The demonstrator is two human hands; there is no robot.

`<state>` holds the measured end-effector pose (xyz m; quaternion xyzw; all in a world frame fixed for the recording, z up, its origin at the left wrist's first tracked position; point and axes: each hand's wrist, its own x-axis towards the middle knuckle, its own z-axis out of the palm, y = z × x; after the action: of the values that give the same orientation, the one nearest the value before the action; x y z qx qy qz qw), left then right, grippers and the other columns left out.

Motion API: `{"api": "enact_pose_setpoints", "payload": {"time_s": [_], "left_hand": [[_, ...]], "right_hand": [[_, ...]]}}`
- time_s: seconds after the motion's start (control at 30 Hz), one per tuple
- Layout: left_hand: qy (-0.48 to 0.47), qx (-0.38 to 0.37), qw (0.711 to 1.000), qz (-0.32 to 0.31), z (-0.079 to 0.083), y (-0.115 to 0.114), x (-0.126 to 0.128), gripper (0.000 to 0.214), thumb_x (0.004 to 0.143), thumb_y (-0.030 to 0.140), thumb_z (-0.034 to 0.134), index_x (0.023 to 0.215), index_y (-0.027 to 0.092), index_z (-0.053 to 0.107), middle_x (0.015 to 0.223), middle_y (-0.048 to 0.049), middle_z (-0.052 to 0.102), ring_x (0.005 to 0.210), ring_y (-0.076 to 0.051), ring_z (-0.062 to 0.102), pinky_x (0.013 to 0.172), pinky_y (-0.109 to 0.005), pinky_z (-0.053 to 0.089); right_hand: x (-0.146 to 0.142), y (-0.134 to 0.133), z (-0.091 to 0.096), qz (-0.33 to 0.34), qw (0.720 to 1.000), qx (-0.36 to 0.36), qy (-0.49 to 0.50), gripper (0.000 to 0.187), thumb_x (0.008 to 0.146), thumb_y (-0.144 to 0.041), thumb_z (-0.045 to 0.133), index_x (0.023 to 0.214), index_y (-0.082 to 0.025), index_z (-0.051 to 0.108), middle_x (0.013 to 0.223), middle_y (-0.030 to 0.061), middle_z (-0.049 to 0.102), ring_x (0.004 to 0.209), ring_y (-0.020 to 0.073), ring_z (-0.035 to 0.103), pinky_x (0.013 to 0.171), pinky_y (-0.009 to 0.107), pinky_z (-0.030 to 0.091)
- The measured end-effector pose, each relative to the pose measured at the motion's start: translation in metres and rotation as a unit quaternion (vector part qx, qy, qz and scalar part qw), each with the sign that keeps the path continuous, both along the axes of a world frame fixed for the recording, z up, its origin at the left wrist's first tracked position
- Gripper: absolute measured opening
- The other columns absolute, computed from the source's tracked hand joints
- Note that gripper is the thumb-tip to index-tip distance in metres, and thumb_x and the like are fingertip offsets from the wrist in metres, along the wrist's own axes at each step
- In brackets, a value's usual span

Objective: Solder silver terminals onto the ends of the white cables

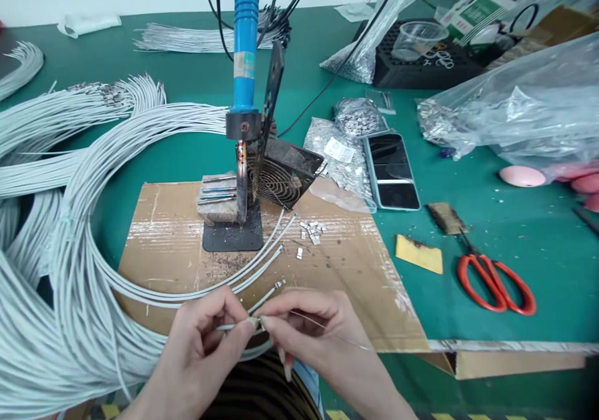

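Got my left hand (pixel 210 339) and right hand (pixel 316 326) pinched at one grey cable's (pixel 225 327) tip, seemingly unfinished; white connectors (pixel 314 238) at 1 o'clock look unused.

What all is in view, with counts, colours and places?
Cable bundles: several, pale grey, left, back
Soldering iron: one, blue handle, upper centre
Fan: one, black, beside iron
Cardboard: one, brown, under iron
Small parts: several, white, on cardboard
Smartphone: one, black screen, near cardboard
Scissors: one, red handles, right
Sponge: one, yellow, left of scissors
Plastic bags: several, clear, right, back
Crate: one, black, back right
Cup: one, clear, on crate
Ovals: several, pink, right edge
Table: one, green, throughout
Left hand: one, bare, bottom, pinching cable
Right hand: one, bare, bottom, at cable's end
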<state>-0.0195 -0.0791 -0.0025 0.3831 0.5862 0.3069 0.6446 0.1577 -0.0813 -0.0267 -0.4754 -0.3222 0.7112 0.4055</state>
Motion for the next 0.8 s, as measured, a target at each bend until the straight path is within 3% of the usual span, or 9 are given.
{"api": "enact_pose_setpoints", "payload": {"time_s": [0.2,0.4,0.57,0.63,0.7,0.8], "left_hand": [[0.034,-0.003,0.999,0.020,0.005,0.003,0.007,0.034,0.074,0.041,0.085,0.063,0.017,0.064,0.058,0.0033,0.052,0.057,-0.010,0.041,0.052,-0.020,0.030],[0.062,0.049,0.997,0.020,0.000,0.001,0.014,0.032,0.081,0.040,0.079,0.064,0.017,0.063,0.057,0.0031,0.053,0.056,-0.010,0.041,0.053,-0.021,0.030],[0.042,0.055,0.997,0.031,-0.007,-0.002,0.016,0.040,0.088,0.052,0.076,0.072,0.018,0.063,0.056,0.0050,0.049,0.054,-0.010,0.034,0.052,-0.023,0.024],[-0.005,0.023,0.998,0.052,-0.008,-0.002,0.017,0.043,0.089,0.060,0.073,0.081,0.019,0.062,0.058,0.0044,0.054,0.055,-0.010,0.037,0.053,-0.022,0.026],[-0.038,-0.006,0.997,0.070,-0.008,-0.001,0.018,0.047,0.086,0.064,0.075,0.086,0.019,0.062,0.060,0.0044,0.056,0.056,-0.010,0.039,0.053,-0.020,0.028],[-0.017,-0.001,0.997,0.081,-0.005,0.002,0.017,0.046,0.080,0.060,0.083,0.083,0.017,0.066,0.056,0.0068,0.050,0.054,-0.008,0.033,0.052,-0.019,0.027]], "right_hand": [[-0.005,-0.009,-0.010,-0.057,0.986,0.128,-0.085,0.015,0.088,-0.028,0.080,0.076,-0.019,0.084,0.059,0.0003,0.068,0.046,0.0070,0.055,0.043,0.015,0.043],[-0.007,-0.009,-0.005,-0.071,0.989,0.094,-0.084,0.015,0.086,-0.031,0.080,0.077,-0.019,0.084,0.057,-0.0007,0.065,0.044,0.0079,0.054,0.042,0.016,0.044],[-0.026,-0.015,-0.001,-0.153,0.984,0.004,-0.088,0.022,0.084,-0.038,0.081,0.075,-0.018,0.082,0.056,0.0001,0.065,0.044,0.0096,0.054,0.042,0.019,0.048],[-0.036,-0.018,-0.005,-0.194,0.969,0.056,-0.138,0.019,0.088,-0.034,0.077,0.077,-0.020,0.083,0.057,0.0004,0.067,0.045,0.0106,0.055,0.043,0.020,0.049],[-0.041,-0.020,-0.010,-0.216,0.934,0.168,-0.229,0.014,0.090,-0.023,0.073,0.081,-0.022,0.083,0.060,0.0005,0.068,0.048,0.0115,0.057,0.046,0.022,0.050],[-0.038,-0.017,-0.014,-0.187,0.873,0.322,-0.314,0.016,0.090,-0.008,0.071,0.089,-0.020,0.082,0.064,0.0009,0.070,0.053,0.0122,0.061,0.053,0.023,0.053]]}}
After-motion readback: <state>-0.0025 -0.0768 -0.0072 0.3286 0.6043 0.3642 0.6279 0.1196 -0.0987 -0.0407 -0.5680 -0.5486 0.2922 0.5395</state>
